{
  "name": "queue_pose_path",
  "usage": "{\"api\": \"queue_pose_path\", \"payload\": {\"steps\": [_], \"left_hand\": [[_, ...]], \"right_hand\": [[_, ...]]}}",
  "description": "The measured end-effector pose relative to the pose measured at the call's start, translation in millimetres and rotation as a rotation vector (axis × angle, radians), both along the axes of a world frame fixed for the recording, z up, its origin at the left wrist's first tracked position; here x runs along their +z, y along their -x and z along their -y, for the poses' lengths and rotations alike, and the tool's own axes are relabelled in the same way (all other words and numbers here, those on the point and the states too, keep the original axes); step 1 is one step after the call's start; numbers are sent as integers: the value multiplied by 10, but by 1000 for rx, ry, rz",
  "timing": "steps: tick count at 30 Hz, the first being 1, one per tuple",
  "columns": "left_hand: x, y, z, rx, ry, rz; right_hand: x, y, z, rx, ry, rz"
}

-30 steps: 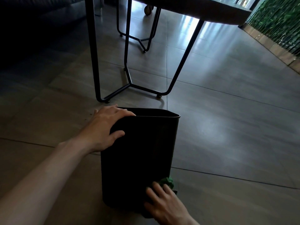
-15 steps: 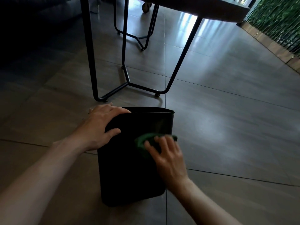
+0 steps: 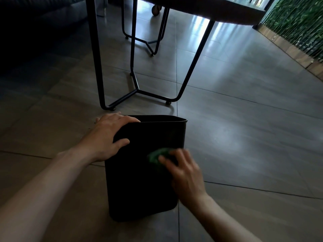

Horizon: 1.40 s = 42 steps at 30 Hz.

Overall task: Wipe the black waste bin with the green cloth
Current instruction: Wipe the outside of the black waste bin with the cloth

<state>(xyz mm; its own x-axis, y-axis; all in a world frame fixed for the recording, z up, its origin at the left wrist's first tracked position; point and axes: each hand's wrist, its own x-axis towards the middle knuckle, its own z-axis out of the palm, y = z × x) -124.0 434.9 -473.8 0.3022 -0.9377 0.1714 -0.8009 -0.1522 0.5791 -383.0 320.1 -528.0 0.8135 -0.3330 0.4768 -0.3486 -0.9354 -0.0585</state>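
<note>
Your right hand [image 3: 187, 173] presses the green cloth [image 3: 157, 155] flat against the near face of the black waste bin [image 3: 141, 180], in its upper right part; the fingers lie fairly straight over the cloth, though motion blur hides the exact grip there. Your left hand [image 3: 106, 137] has a holding grip on the bin's top left corner, fingers curled over the rim and thumb on the near face. The bin stands upright on the tiled floor [image 3: 244, 137], mouth open upward. Just beyond it, the black metal legs [image 3: 134, 81] of a bench rest on the floor, its dark top [image 3: 209, 9] overhead. A green plant wall [image 3: 297, 27] runs along the far right.
</note>
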Motion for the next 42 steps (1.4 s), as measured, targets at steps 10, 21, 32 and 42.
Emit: {"api": "queue_pose_path", "payload": {"steps": [10, 21, 32, 42], "left_hand": [[7, -3, -24, 0, 6, 0], [33, 17, -27, 0, 0, -10], [59, 46, -60, 11, -6, -9], [31, 31, -23, 18, -17, 15]], "right_hand": [[-176, -30, -91, -17, 4, -20], [-251, 323, -206, 77, -24, -142], [58, -134, 98, -140, 24, 28], [-345, 483, -367, 38, -63, -361]]}}
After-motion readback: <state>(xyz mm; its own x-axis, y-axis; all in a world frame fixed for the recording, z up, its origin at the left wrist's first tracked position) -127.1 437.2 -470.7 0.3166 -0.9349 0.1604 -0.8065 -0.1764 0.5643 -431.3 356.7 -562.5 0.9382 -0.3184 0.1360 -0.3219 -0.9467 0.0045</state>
